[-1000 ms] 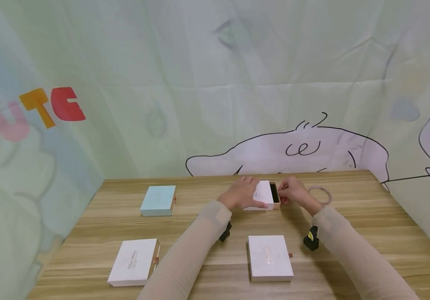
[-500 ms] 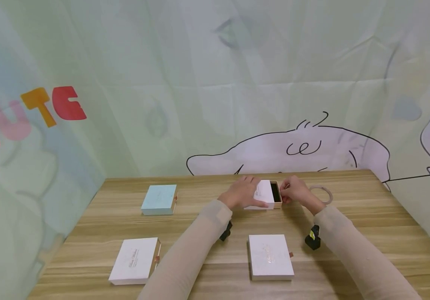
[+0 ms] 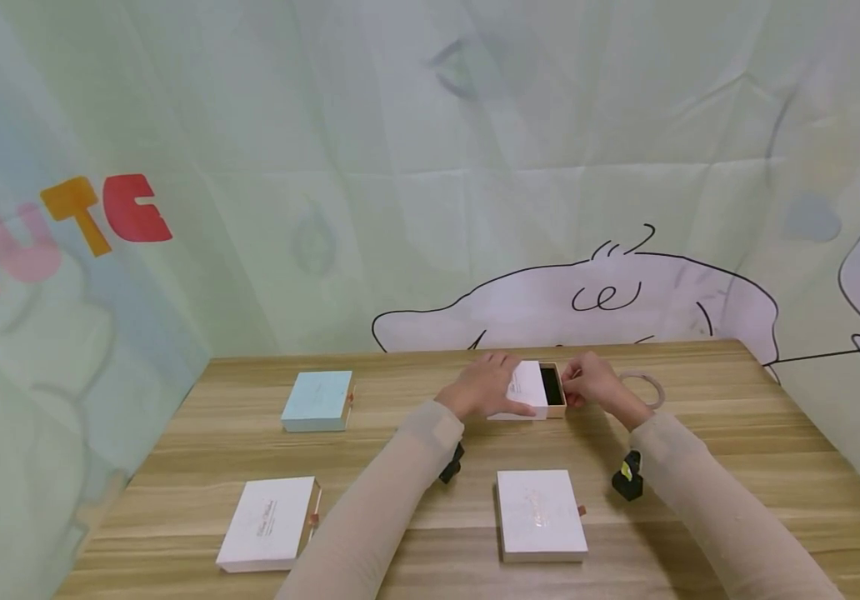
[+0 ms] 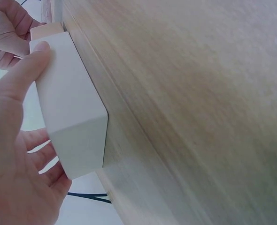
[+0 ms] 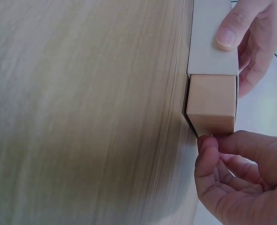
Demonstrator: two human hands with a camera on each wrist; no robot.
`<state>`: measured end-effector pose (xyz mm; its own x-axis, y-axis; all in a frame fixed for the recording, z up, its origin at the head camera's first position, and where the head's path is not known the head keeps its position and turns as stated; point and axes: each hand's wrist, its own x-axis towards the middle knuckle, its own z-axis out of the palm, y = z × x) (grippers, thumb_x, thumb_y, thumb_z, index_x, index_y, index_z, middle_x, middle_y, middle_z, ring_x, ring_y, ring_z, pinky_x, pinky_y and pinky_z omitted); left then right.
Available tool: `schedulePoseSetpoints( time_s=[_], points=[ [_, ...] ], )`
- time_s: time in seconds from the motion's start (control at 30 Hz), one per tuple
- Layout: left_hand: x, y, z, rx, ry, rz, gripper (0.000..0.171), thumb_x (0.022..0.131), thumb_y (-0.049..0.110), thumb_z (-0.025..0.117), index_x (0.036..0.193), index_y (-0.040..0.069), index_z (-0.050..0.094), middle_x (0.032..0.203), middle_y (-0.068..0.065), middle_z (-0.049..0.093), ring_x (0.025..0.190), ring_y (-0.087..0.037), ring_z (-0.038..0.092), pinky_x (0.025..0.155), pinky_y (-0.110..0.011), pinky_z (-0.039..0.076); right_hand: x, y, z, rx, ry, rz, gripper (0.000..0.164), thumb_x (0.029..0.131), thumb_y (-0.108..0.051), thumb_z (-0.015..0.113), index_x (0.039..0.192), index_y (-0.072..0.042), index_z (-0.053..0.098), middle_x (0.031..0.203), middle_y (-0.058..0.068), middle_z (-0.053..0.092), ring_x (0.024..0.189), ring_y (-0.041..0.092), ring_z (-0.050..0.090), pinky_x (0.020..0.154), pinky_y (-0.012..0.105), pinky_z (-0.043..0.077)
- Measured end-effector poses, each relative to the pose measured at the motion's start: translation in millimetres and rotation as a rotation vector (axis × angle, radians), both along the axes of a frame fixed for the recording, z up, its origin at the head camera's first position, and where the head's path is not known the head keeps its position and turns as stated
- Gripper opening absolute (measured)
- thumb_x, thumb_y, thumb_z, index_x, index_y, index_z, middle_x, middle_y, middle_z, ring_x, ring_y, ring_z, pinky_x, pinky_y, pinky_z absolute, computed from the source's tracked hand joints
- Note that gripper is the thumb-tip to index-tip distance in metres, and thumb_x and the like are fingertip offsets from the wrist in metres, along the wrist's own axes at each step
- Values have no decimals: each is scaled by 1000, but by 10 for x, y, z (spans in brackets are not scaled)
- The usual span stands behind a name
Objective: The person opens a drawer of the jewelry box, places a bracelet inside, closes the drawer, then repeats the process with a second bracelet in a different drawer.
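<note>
A white drawer box (image 3: pixel 527 385) lies near the table's back edge, its tan inner drawer (image 5: pixel 211 96) partly out on the right with a dark inside. My left hand (image 3: pixel 486 387) grips the outer sleeve (image 4: pixel 68 89), thumb on the near long side and fingers on the far one. At the drawer's end wall, the thumb and index finger of my right hand (image 3: pixel 589 385) pinch the pull tab, which is almost wholly hidden between them. In the right wrist view the other fingers of that hand (image 5: pixel 244 173) are curled.
A light blue box (image 3: pixel 317 402) stands at the back left. Nearer lie a white box (image 3: pixel 268 525) on the left and another white box (image 3: pixel 540 512) in the middle, each with a brown tab. Behind my right hand is a grey ring (image 3: pixel 657 392). A printed curtain (image 3: pixel 430 208) hangs behind the table.
The drawer has slid slightly further out to the right, together with my right hand. My left hand and the sleeve have stayed in place.
</note>
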<state>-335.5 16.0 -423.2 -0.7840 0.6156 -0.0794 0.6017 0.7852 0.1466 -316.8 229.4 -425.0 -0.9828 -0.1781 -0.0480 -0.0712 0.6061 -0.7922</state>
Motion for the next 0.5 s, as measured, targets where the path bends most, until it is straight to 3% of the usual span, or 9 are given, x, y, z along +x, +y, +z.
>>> schedulePoseSetpoints(
  time_s=[0.5],
  points=[
    [7,0,13,-4,6,5,98,83,70,64,155,11,32,155,-8,38,141,-24,34,113,-36,32,9,33,18,15,-7,7,7,85,13,59,79,13,63,62,5,58,50,10,57,50,24,52]
  ],
)
